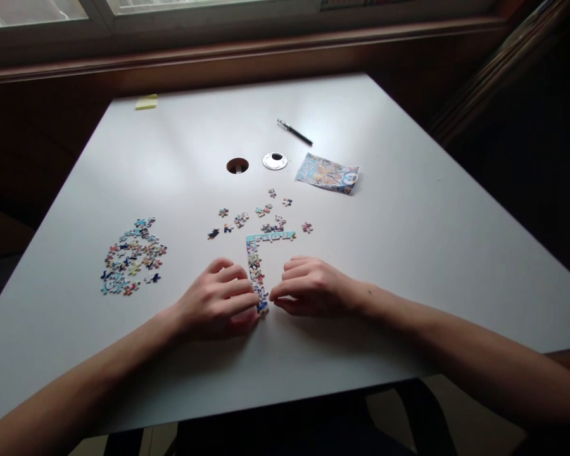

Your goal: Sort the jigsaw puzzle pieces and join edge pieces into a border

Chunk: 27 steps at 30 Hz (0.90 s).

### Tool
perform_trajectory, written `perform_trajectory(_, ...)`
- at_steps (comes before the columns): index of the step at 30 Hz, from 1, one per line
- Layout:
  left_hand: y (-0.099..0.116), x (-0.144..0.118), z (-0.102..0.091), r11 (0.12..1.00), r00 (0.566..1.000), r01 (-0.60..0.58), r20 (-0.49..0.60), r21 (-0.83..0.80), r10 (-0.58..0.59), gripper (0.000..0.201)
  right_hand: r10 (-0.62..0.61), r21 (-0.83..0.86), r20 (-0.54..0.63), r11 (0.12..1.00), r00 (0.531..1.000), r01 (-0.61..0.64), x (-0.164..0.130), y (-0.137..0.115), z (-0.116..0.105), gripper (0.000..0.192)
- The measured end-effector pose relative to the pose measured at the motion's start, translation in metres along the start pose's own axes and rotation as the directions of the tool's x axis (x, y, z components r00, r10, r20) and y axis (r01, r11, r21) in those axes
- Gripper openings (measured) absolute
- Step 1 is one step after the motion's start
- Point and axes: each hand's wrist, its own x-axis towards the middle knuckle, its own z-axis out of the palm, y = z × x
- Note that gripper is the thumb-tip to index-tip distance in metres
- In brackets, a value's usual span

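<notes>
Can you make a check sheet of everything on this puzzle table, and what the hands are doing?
Surface: white table, with a round hole and its cap beside it.
Job's things: joined puzzle edge, an L shape; loose pieces beyond it; piece pile to the left.
Clutter: pen, picture sheet, yellow sticky notes.
Hands: left hand and right hand press the strip's near end, fingertips touching it.
Cables: nothing seen.
Surroundings: window sill behind.

The flat table top (408,253) is plain pale grey-white. The joined L-shaped puzzle strip (256,266) has a light blue edge and many-coloured cartoon print. The heap of loose puzzle pieces (132,256) mixes blue, red, white and dark navy. The small sticky-note pad (146,102) is yellow; the slim pen (294,132) is black; the printed plastic bag (327,173) is blue and orange.
</notes>
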Motion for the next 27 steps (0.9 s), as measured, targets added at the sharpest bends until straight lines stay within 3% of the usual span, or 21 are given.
perform_trajectory(8, -0.0015, 0.0028, -0.0015, 1.0, 1.0, -0.001, 0.003, 0.013, 0.001, 0.008, -0.055, -0.066, 0.167, 0.996, 0.984, 0.066, -0.0021, 0.0027, -0.0021, 0.021)
perform_trajectory(27, -0.0033, 0.0003, 0.0001, 1.0, 0.999, 0.029, 0.026, 0.004, -0.03, 0.007, -0.004, -0.093, 0.194, 0.995, 0.981, 0.023, -0.0024, -0.0009, -0.0023, 0.023)
